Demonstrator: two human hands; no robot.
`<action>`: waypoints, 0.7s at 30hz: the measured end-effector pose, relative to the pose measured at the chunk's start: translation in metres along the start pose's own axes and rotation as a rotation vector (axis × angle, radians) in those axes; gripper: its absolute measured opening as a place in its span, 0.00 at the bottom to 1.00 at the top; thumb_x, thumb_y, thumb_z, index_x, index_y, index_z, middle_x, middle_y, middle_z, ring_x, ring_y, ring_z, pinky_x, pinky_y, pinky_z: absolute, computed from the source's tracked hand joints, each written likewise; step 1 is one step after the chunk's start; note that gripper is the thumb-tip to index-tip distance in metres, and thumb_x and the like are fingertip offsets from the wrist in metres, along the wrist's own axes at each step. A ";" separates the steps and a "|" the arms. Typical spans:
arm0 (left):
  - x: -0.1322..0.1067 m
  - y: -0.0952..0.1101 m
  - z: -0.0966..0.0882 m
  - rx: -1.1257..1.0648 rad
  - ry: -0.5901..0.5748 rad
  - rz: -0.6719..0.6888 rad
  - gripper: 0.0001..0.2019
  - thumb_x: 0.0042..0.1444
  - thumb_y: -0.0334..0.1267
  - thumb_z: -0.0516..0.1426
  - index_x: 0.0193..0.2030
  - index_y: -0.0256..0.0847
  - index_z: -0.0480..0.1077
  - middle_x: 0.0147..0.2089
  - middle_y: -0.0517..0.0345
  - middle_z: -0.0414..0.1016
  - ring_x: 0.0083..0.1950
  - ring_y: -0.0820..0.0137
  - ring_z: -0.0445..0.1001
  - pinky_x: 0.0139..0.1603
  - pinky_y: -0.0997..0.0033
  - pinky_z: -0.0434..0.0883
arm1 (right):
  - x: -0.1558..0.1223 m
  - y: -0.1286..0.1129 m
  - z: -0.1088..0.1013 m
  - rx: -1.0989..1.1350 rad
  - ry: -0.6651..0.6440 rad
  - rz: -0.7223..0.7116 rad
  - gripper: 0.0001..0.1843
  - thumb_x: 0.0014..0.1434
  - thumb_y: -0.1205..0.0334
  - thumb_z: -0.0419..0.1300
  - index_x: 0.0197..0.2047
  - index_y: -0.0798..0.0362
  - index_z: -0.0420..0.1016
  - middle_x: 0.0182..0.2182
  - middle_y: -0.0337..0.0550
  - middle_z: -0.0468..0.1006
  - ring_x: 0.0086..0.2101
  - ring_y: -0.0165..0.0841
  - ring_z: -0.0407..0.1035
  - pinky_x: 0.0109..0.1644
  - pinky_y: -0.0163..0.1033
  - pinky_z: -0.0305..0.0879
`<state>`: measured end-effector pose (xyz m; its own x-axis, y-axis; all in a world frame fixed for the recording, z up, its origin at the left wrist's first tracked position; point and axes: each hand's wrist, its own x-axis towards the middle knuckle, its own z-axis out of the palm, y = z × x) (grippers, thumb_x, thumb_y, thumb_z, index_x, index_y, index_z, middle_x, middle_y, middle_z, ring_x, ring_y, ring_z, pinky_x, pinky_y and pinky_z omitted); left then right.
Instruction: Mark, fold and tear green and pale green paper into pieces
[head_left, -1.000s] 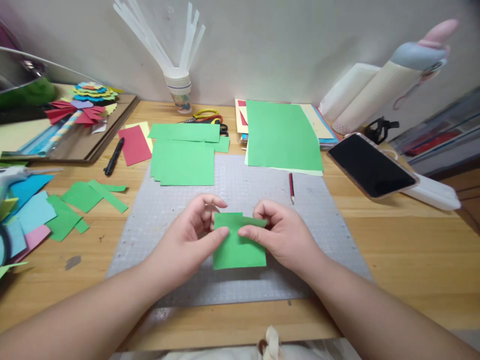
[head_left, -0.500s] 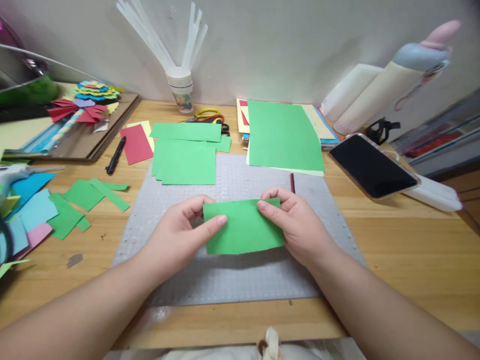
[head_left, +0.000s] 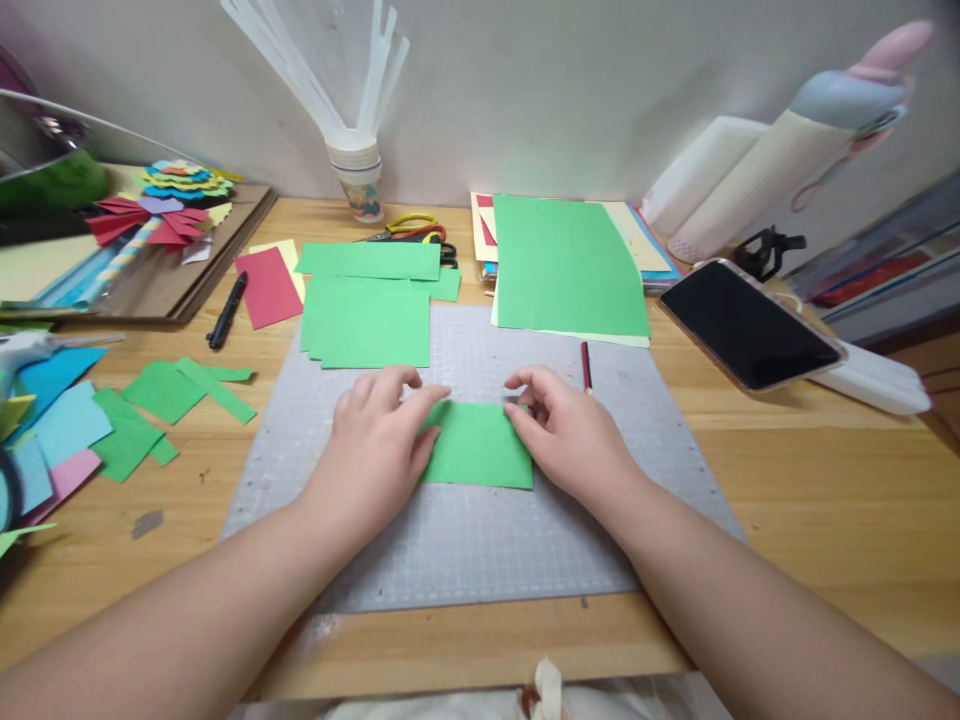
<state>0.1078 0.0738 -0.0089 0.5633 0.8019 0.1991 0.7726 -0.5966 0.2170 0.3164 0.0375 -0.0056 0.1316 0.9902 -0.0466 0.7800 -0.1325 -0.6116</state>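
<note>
A small rectangular piece of green paper (head_left: 480, 450) lies on the grey gridded cutting mat (head_left: 600, 540) in front of me. My left hand (head_left: 382, 430) rests at its left edge, fingers apart, covering that end. At the upper right corner is my right hand (head_left: 566, 430), its thumb lying over the paper's edge and its index finger held apart from the thumb. Just beyond the right hand lies a dark red pen (head_left: 586, 368). Larger green sheets (head_left: 375, 325) lie beyond the left hand, overlapping the mat's far edge.
Paper scraps (head_left: 165, 390) lie at left, near a black pen (head_left: 227, 312) and a red card (head_left: 268, 287). Scissors (head_left: 409, 228) and a cup of white sticks (head_left: 361, 185) stand behind. A paper stack (head_left: 570, 265), phone (head_left: 750, 325) and bottle (head_left: 780, 140) are at right.
The green paper, held up between both hands before, now lies on the mat. My left hand's grip has loosened and it has shifted over the paper's left end.
</note>
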 end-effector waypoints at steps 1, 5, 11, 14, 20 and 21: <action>-0.001 0.001 0.000 0.025 -0.028 0.038 0.15 0.63 0.34 0.51 0.54 0.46 0.69 0.52 0.49 0.68 0.52 0.57 0.66 0.49 0.53 0.67 | 0.001 0.000 0.000 -0.009 0.005 -0.001 0.10 0.59 0.62 0.55 0.46 0.47 0.69 0.31 0.38 0.76 0.27 0.32 0.67 0.30 0.37 0.53; -0.003 0.007 0.000 0.153 -0.106 0.130 0.19 0.62 0.28 0.47 0.58 0.40 0.67 0.49 0.47 0.71 0.46 0.58 0.67 0.44 0.57 0.70 | 0.002 0.001 0.001 -0.044 0.004 -0.014 0.11 0.59 0.64 0.54 0.45 0.47 0.70 0.29 0.36 0.77 0.27 0.32 0.67 0.29 0.37 0.51; -0.004 0.014 -0.001 0.306 -0.136 0.154 0.23 0.59 0.25 0.47 0.60 0.37 0.66 0.49 0.45 0.72 0.45 0.57 0.68 0.40 0.58 0.70 | 0.002 0.000 0.002 -0.069 -0.006 -0.043 0.11 0.58 0.66 0.53 0.43 0.46 0.70 0.29 0.36 0.77 0.27 0.32 0.67 0.29 0.36 0.50; -0.003 0.014 -0.002 0.313 -0.143 0.148 0.23 0.60 0.25 0.47 0.61 0.38 0.66 0.49 0.45 0.72 0.45 0.57 0.68 0.40 0.58 0.70 | 0.001 -0.001 0.002 -0.059 -0.019 -0.037 0.10 0.57 0.67 0.53 0.42 0.47 0.70 0.28 0.35 0.76 0.26 0.31 0.66 0.29 0.36 0.49; -0.004 0.015 -0.003 0.310 -0.140 0.150 0.22 0.60 0.26 0.48 0.60 0.38 0.66 0.50 0.46 0.72 0.46 0.55 0.69 0.39 0.57 0.71 | 0.000 0.004 0.001 0.039 -0.033 -0.002 0.07 0.58 0.65 0.54 0.40 0.47 0.68 0.27 0.34 0.75 0.26 0.31 0.66 0.30 0.37 0.51; -0.004 0.015 -0.002 0.298 -0.138 0.147 0.21 0.60 0.26 0.48 0.60 0.38 0.67 0.50 0.45 0.72 0.45 0.55 0.69 0.40 0.57 0.71 | 0.000 0.005 0.000 0.095 -0.041 0.002 0.06 0.59 0.63 0.55 0.41 0.47 0.68 0.27 0.34 0.74 0.26 0.30 0.65 0.29 0.37 0.52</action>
<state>0.1164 0.0618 -0.0041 0.6933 0.7170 0.0724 0.7204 -0.6868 -0.0963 0.3203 0.0364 -0.0092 0.1067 0.9911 -0.0790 0.7178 -0.1318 -0.6836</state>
